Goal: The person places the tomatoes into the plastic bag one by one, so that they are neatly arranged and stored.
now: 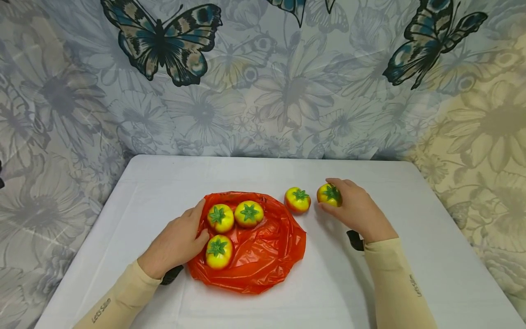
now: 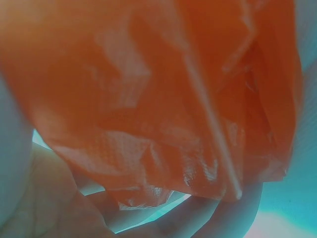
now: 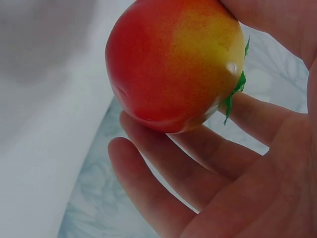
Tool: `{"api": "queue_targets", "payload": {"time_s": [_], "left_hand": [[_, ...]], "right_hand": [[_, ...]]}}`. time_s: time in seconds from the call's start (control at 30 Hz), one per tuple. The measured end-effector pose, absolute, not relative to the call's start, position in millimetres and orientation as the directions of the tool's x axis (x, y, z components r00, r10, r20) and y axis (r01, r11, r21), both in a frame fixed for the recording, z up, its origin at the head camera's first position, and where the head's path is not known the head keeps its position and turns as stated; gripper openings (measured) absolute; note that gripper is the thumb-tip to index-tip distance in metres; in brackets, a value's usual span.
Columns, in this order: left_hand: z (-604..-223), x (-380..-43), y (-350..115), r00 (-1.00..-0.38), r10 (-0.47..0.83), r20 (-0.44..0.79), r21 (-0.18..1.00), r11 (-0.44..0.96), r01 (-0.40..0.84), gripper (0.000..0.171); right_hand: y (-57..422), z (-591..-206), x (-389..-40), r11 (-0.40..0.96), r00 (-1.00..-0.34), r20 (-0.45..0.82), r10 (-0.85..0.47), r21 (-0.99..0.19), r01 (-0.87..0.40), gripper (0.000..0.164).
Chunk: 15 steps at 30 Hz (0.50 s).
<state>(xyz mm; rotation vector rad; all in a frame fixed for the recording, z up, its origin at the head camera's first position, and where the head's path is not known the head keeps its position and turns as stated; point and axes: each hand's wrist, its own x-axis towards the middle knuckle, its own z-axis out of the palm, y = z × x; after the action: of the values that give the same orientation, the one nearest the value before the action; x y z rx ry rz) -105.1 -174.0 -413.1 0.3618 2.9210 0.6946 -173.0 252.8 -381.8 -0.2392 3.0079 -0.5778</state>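
A crinkled red plastic bag [image 1: 263, 260] lies on the table, with three red-yellow artificial tomatoes [image 1: 219, 252] grouped toward its left side, green leafy tops facing up. My left hand [image 1: 176, 240] grips the bag's left edge; in the left wrist view, the bag's orange-looking film [image 2: 148, 99] covers much of the fingers [image 2: 198, 218]. Right of the bag, my right hand [image 1: 357, 208] holds another artificial tomato [image 3: 173, 64] between thumb and fingers. A further artificial tomato [image 1: 297, 200] sits on the table between the bag and that hand.
A white cloth covers the table [image 1: 172, 173]. Behind it hangs a grey floral backdrop [image 1: 246, 105] with large butterflies, which continues down both sides. Dark straps [image 1: 355, 240] show at both wrists, below the beige sleeves [image 1: 396, 283].
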Motion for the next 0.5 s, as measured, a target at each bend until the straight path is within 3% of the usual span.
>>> {"api": "queue_targets", "payload": {"time_s": [0.5], "left_hand": [[-414, -106, -175, -0.967, 0.251, -0.048, 0.446, 0.871, 0.204, 0.080]], "right_hand": [[237, -365, -162, 0.908, -0.983, -0.024, -0.181, -0.388, -0.158, 0.074]]}}
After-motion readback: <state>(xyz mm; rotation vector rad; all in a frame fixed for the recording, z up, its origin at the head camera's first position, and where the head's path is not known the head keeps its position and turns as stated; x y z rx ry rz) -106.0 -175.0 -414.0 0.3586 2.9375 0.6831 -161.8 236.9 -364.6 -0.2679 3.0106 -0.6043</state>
